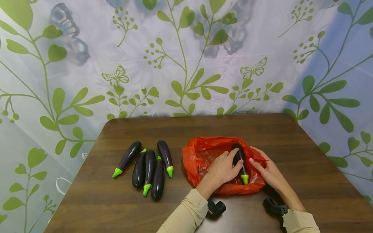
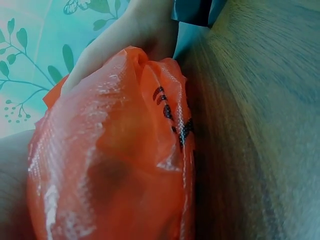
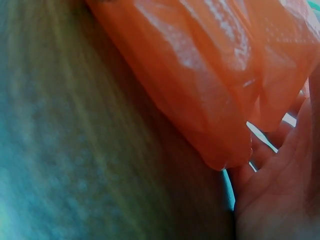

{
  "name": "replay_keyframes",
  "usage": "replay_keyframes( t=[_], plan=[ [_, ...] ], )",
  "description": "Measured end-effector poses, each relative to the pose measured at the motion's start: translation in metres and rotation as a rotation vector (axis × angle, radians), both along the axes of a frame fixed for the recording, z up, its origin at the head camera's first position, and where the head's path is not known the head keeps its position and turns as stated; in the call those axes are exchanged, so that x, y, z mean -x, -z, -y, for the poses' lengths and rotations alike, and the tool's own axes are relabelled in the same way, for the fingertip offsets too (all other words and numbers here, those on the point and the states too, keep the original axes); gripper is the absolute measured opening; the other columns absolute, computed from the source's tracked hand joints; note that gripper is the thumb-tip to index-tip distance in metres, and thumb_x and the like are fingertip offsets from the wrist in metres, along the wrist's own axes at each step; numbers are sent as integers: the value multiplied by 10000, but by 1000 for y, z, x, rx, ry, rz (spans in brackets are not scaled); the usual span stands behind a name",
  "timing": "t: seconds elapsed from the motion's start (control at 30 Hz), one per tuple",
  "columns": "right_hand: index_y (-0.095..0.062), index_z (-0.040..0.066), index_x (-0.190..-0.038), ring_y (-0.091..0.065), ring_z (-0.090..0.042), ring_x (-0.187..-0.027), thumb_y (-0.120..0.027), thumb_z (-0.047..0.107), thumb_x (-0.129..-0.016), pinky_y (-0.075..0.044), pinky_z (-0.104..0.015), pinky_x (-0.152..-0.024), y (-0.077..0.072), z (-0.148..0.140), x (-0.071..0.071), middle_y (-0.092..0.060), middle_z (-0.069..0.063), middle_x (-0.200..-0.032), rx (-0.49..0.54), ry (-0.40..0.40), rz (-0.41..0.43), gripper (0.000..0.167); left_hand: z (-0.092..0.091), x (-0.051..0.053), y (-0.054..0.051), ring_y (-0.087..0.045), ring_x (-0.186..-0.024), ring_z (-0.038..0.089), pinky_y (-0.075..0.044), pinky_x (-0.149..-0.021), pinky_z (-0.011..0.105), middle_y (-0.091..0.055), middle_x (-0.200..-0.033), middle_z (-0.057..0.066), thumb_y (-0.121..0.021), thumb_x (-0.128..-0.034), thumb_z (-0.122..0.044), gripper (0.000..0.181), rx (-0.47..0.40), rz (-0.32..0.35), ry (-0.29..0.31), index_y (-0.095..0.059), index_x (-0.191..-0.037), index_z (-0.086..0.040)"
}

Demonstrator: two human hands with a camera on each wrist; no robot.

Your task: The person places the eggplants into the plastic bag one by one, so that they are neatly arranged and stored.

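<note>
While the left hand (image 1: 222,167) grips an eggplant (image 1: 242,157) inside the red bag (image 1: 190,159), the right hand (image 1: 269,170) pinches the bag's side; bagging seems the step, release likely needed next.

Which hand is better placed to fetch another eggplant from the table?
Probably the left hand: though holding a glossy dark-purple eggplant inside the red plastic bag, it's nearer the five loose eggplants. The right hand holds the bag's right side.
</note>
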State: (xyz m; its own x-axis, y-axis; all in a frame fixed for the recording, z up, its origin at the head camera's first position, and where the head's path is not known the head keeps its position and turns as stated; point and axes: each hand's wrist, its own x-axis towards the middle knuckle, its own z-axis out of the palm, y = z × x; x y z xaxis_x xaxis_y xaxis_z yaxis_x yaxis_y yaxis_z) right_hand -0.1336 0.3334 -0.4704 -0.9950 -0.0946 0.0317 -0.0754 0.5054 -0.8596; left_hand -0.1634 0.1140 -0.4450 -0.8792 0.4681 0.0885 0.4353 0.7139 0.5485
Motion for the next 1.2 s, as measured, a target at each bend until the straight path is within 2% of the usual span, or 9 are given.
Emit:
replay_keyframes(
  t=[0.27,0.63,0.9,1.2],
  plan=[
    [-263,194,-1636,-582,-479,-1261,-524,368,-1078,-602,-271,-845,1,1,1,-421,-250,-1565,8,-1,15,640,1,0,2,-668,-970,105,-579,-915,272,-669,-1229,-3,-565,-1029,-458,501,-12,-35,8,-554,-1478,-235],
    [-277,188,-1633,-585,-452,-1251,-528,337,-1079,-577,-220,-841,-1,1,0,-457,-241,-1542,-24,1,-8,626,9,6,-5,-603,-861,51,-569,-863,209,-694,-1199,-3,-656,-998,-352,490,-50,47,42,-576,-1454,-193],
    [-266,177,-1635,-581,-475,-1259,-527,345,-1078,-601,-269,-843,-3,2,0,-433,-255,-1553,-33,-5,-1,638,12,7,-5,-550,-786,47,-529,-747,152,-675,-1076,-25,-678,-987,-339,487,-54,43,47,-586,-1441,-189],
    [-265,181,-1637,-555,-475,-1291,-528,351,-1077,-591,-254,-859,-2,1,-1,-416,-246,-1569,-35,-2,2,641,15,7,-12,-542,-798,63,-520,-756,168,-671,-1049,-16,-664,-995,-336,470,-61,31,51,-590,-1434,-184]
  ],
)
